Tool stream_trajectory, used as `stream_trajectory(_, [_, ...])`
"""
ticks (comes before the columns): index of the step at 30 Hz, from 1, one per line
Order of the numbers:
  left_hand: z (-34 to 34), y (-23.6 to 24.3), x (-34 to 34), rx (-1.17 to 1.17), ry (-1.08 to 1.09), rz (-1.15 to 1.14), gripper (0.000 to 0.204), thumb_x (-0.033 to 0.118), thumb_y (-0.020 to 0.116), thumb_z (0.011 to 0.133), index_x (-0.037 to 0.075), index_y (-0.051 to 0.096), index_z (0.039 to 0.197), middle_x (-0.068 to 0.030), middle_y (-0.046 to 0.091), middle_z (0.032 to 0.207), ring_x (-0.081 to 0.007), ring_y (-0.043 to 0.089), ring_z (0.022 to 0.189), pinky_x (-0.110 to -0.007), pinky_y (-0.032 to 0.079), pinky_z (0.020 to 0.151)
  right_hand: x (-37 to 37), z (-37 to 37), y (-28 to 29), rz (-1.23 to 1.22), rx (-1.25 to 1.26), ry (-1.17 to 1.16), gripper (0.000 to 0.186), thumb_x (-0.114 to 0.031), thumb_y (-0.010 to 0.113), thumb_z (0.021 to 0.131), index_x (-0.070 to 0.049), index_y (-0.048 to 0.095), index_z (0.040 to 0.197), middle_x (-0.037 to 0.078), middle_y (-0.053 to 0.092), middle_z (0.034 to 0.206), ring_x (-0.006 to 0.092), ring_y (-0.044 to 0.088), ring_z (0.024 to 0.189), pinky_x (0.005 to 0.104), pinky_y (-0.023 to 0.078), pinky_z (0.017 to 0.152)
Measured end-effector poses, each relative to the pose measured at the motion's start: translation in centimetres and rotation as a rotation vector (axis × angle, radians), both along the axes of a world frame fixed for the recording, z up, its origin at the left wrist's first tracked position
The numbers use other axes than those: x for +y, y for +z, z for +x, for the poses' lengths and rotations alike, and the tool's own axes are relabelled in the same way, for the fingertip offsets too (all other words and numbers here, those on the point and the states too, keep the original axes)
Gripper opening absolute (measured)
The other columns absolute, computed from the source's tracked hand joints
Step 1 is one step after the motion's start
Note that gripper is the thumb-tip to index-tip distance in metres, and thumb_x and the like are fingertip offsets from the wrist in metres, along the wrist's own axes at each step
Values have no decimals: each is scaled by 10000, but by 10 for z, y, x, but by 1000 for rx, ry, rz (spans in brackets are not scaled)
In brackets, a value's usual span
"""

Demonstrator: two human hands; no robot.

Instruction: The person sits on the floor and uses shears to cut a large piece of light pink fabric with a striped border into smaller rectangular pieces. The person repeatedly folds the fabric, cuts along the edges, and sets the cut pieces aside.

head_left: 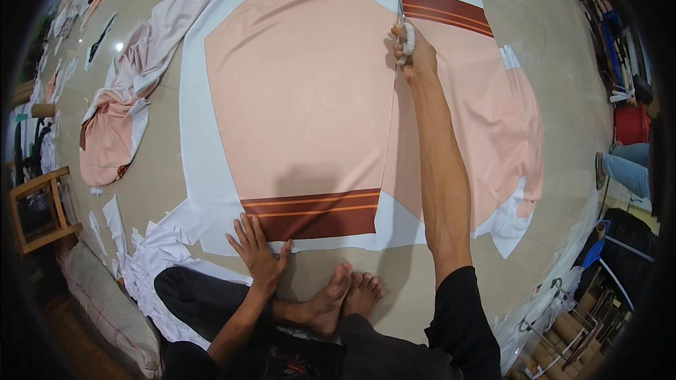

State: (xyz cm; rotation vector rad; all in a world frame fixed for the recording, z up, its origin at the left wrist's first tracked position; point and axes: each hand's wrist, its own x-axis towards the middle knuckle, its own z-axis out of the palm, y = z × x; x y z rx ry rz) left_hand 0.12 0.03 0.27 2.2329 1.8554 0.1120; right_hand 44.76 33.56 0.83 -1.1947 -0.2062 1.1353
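A large sheet of printed fabric (303, 98) lies spread on the floor, with peach panels, white margins and brown bands striped in orange. My right hand (414, 49) reaches far forward, closed round a pair of scissors (401, 10) with wrapped white handles. Its blades point away from me, at the left edge of the far brown band (447, 10). A line runs down the cloth from there between two peach panels. Near my feet, my left hand (258, 253) rests flat with fingers spread on the sheet's near edge, beside the near brown band (317, 214).
A long bunched length of peach and white fabric (144, 63) trails at the left. White scraps (158, 260) lie by my left knee, near a wooden frame (46, 207) and a pale sack (105, 302). Cardboard tubes (567, 334) and another person's leg (627, 169) are at the right.
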Motion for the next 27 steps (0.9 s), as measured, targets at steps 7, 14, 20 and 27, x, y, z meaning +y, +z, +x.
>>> stream_trajectory(7, [2,-1,3,-18,-9,17,1026,600,677,960,-30,256,1652,-280,195,1732,-481,122,1617,-710,-5,1253,10,28,-1,-25,-29,67,332,-187,793,919,-35,732,1208,83,742,954,97,560,621,218,418,478])
stream_trajectory(14, [1,0,3,-13,3,28,1021,603,669,963,-29,260,1653,-281,199,1732,-481,126,1617,-712,7,1253,25,63,2,-29,-86,242,294,-272,735,987,-11,788,1112,82,765,916,101,576,583,229,428,486])
stream_trajectory(20, [-2,-1,0,5,1,28,1014,607,655,970,-28,259,1653,-281,202,1730,-482,124,1617,-713,5,1253,31,75,3,-43,-79,309,335,-304,767,963,-11,789,1124,63,765,933,84,556,584,216,428,487])
stream_trajectory(27, [0,-2,3,-22,-2,13,1006,598,649,972,-26,254,1655,-277,206,1730,-481,124,1618,-711,-7,1254,39,96,1,-38,-86,357,323,-298,754,975,-14,784,1126,55,765,934,81,553,586,207,423,484])
